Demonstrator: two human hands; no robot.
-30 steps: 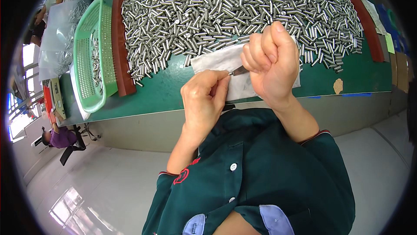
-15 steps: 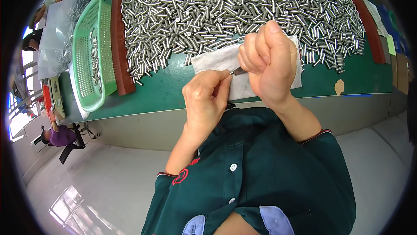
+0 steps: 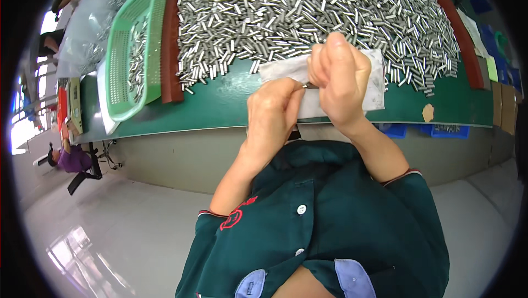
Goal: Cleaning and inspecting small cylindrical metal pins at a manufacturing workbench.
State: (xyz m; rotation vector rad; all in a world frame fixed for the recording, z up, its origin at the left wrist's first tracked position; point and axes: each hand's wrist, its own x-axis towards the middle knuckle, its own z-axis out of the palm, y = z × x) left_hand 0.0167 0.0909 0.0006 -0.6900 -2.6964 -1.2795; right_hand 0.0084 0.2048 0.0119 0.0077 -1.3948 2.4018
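A green perforated plastic basket [image 3: 129, 56] sits at nine o'clock on the green worktop [image 3: 220, 102]. The left hand [image 3: 272, 116] and, at its two o'clock, the right hand [image 3: 338, 80] each pinch an end of a small silver metal pin [image 3: 309, 85]. They hold it above a white cloth [image 3: 374, 80], with the heap of silver metal pins [image 3: 308, 12] at twelve o'clock.

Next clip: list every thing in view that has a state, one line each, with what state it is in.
left hand: closed, pinching a small metal pin
right hand: closed in a fist around the pin's other end
white cloth: lying flat on the green table
metal pins: heaped loose
green basket: partly filled with pins
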